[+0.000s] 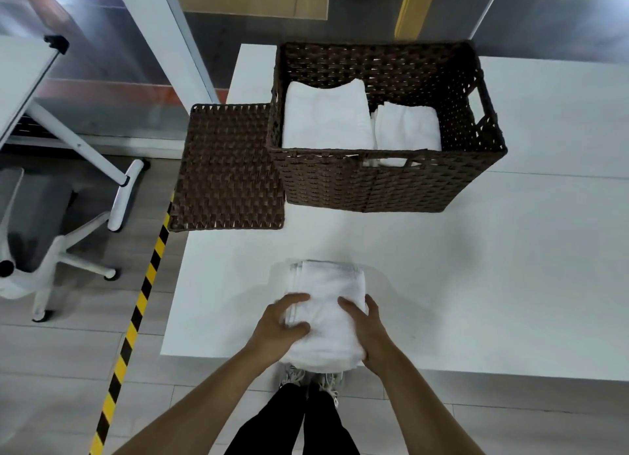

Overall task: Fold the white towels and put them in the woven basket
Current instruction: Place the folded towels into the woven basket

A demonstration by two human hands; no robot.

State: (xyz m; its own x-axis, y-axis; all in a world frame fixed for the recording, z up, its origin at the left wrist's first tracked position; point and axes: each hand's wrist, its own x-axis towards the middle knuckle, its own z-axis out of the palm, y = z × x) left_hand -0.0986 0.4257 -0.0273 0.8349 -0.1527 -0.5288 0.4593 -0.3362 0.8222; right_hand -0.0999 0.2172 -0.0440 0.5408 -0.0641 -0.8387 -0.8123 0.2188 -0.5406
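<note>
A folded white towel (328,305) lies at the near edge of the white table (476,267), its near end hanging slightly over. My left hand (280,323) grips its left side, thumb and fingers curled round the folded layers. My right hand (366,332) holds the right side, thumb on top and fingers round the edge. Farther back stands the dark brown woven basket (391,182), open at the top. Inside it lie two folded white towels, a larger one (326,117) on the left and a smaller one (406,129) on the right.
The basket's woven lid (226,168) lies flat at the table's left edge, touching the basket. Off the table to the left are a grey office chair (37,216), a white stand's leg (126,196) and yellow-black floor tape (136,315). My legs and shoes (306,413) show below the table edge.
</note>
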